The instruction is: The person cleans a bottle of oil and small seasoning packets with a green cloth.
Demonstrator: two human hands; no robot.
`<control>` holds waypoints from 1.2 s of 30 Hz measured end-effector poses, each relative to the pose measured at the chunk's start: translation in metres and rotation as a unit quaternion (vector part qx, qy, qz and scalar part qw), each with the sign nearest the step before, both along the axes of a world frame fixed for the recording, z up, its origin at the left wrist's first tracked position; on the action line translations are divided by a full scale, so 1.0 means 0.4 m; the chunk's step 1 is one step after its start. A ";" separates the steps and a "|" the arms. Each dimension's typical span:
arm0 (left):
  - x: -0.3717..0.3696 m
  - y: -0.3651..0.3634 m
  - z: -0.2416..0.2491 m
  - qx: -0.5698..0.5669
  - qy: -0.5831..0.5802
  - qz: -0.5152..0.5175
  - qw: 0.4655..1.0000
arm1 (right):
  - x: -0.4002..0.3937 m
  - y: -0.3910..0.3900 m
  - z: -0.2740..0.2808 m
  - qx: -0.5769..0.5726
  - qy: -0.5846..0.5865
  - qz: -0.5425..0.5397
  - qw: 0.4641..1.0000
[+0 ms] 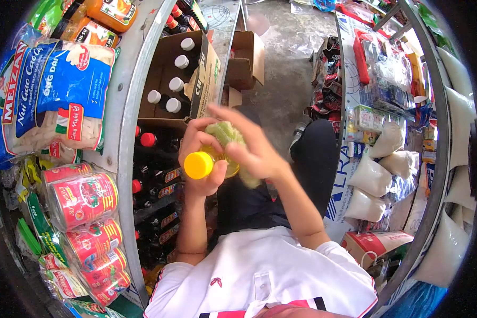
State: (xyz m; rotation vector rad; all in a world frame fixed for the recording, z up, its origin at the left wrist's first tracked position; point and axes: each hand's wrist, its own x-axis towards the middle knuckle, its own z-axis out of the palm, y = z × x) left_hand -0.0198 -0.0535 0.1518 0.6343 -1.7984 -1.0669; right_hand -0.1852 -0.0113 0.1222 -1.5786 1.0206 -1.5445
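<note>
My left hand (196, 139) is wrapped round a clear bottle (230, 168) with yellowish contents, held tilted in front of my lap. Its round yellow cap (199, 165) points toward me, between my thumb and fingers. A pale green cloth (226, 132) lies against the bottle's side. My right hand (257, 151), a little blurred, presses this cloth to the bottle with bent fingers. Part of the cloth hangs below the right hand, also smeared. Both hands hide most of the bottle's body and label.
At left, a metal shelf (123, 132) bears pasta bags (82, 74) and shrink-wrapped red cans (85, 199). A carton (209, 74) of white-capped bottles and rows of dark bottles (156, 185) stand beyond it. On the right shelf lie white-filled bags (368, 175) and small boxes.
</note>
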 end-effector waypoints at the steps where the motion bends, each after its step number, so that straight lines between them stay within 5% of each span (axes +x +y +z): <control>1: -0.004 -0.003 0.002 -0.025 0.007 -0.008 1.000 | 0.017 0.010 -0.009 0.048 -0.090 0.032 0.994; 5: -0.006 -0.008 -0.013 -0.022 0.066 0.053 0.996 | 0.046 0.031 -0.123 0.051 -0.126 -0.014 0.991; 10: -0.005 -0.024 -0.015 -0.007 0.082 0.012 0.997 | 0.047 0.036 -0.179 0.082 -0.124 -0.084 0.985; 15: -0.010 0.009 -0.002 -0.067 0.029 0.004 0.997 | 0.028 0.016 -0.026 0.121 -0.147 0.031 0.981; 21: -0.020 0.069 0.048 -0.108 0.033 -0.019 0.993 | -0.006 -0.012 -0.158 0.178 -0.142 0.112 0.967; 25: -0.003 0.121 0.125 -0.121 0.071 -0.077 0.987 | -0.016 0.018 -0.197 0.312 -0.174 0.200 0.912; 27: 0.007 0.153 0.153 -0.117 0.074 -0.056 0.989 | -0.008 0.043 -0.176 0.377 -0.471 0.298 0.740; 31: 0.016 0.157 0.170 -0.150 0.082 -0.035 0.985 | 0.035 0.061 -0.132 0.266 -0.625 0.261 0.686; 33: 0.026 0.137 0.134 -0.134 0.124 0.005 0.983 | 0.044 0.080 -0.160 0.254 -0.629 0.256 0.689; 36: 0.051 0.125 0.112 -0.088 0.153 0.026 0.984 | 0.023 0.125 -0.135 0.385 -0.265 0.054 0.882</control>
